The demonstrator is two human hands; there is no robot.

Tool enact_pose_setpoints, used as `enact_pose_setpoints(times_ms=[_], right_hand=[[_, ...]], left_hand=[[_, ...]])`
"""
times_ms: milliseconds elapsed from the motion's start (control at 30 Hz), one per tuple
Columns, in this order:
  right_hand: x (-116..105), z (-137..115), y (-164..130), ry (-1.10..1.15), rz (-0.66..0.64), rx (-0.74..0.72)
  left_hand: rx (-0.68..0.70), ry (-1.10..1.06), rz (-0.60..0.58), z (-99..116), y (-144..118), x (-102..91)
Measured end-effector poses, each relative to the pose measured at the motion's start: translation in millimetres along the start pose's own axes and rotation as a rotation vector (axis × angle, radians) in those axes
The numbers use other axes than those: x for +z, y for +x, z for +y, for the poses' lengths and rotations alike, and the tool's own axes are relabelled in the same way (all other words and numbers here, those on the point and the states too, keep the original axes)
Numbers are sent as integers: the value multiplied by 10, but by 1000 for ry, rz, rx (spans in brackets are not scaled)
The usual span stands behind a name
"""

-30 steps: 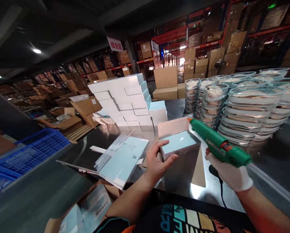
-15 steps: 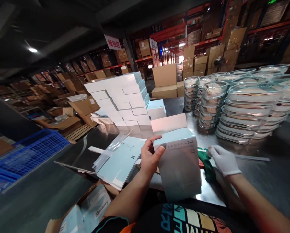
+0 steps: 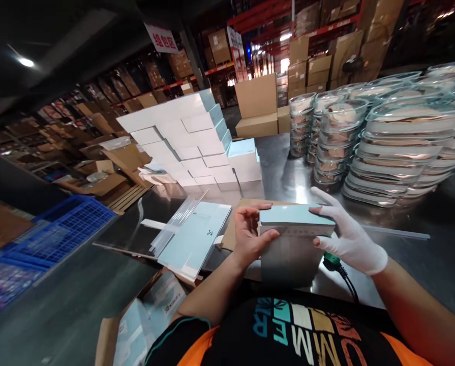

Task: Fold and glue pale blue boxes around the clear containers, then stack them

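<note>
A light-blue and white carton (image 3: 288,256) stands upright before me at the table's near edge, its blue top face (image 3: 294,214) level and its grey-shaded side toward me. My left hand (image 3: 252,231), bare, grips its left edge with the thumb on the near side. My right hand (image 3: 349,234), in a white glove with bare fingertips, clasps the right end of the top between thumb and fingers. Partly hidden below my right hand is a green object (image 3: 331,261) with black cords beside it. Behind the carton lies a piece of brown cardboard (image 3: 231,236).
Flat blue carton blanks (image 3: 196,234) with clear plastic strips (image 3: 179,221) lie left. A wall of white cartons (image 3: 185,142) stands behind. Stacked glass containers (image 3: 398,147) fill the right, with a thin clear strip (image 3: 398,233) nearer. An open box (image 3: 107,330) and blue crates (image 3: 67,234) sit lower left.
My right hand has left the green object and taken hold of the carton's right end. The pale flap that stood up behind the carton no longer shows. The view has tilted down.
</note>
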State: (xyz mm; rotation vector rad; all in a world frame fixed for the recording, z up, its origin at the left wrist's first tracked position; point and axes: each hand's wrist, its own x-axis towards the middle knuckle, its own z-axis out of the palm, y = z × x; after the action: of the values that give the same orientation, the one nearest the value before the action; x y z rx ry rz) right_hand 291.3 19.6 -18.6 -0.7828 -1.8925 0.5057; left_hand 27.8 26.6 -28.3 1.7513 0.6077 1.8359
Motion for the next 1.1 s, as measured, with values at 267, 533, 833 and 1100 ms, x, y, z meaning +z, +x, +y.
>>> enact_pose_setpoints(times_ms=[267,533,833,1100], right_hand=[[63,-202,-43,59,10,-190],[28,-215,-16,-19,-64,-219],[-12,-213,7,-53,-72,-267],[95,-354,81,-243,-220,-518]], left_hand=[[79,76,-251,73,153,-119],[95,144,-351,145,186,-140],[157,160,-384,126,184,-128],[-27,522,-889,664,622,-262]])
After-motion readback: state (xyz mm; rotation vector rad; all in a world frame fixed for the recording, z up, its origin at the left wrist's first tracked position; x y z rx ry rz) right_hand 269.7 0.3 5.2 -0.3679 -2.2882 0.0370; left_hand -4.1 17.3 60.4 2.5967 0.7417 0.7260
